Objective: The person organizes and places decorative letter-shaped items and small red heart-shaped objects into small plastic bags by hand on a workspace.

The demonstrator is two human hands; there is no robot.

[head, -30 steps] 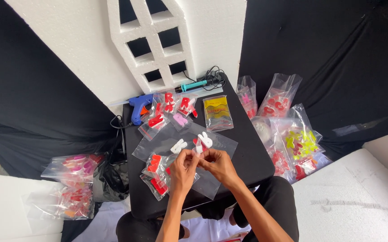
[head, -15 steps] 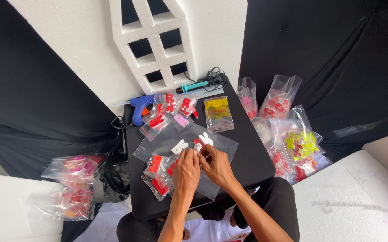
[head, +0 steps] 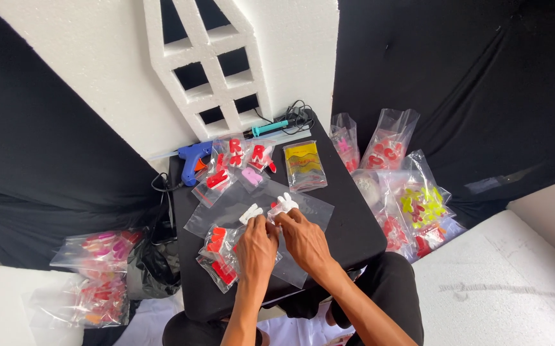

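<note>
My left hand (head: 255,247) and my right hand (head: 303,238) meet over the middle of a small black table (head: 354,234). Their fingertips pinch small white foam letter pieces (head: 284,204) above a flat clear plastic bag (head: 226,208). Another white piece (head: 250,213) lies just left of my fingers. A clear bag with red foam letters (head: 216,253) lies under my left hand's outer edge. Which hand bears the pieces is hard to tell; both touch them.
At the table's far edge lie a blue glue gun (head: 192,160), a teal tool with cable (head: 271,128), bags of red letters (head: 235,157) and a yellow-filled bag (head: 305,165). More bags are piled at right (head: 412,198) and lower left (head: 94,275). A white foam lattice (head: 207,64) stands behind.
Both hands have stayed together at the table's middle, with only slight finger movement on the white pieces.
</note>
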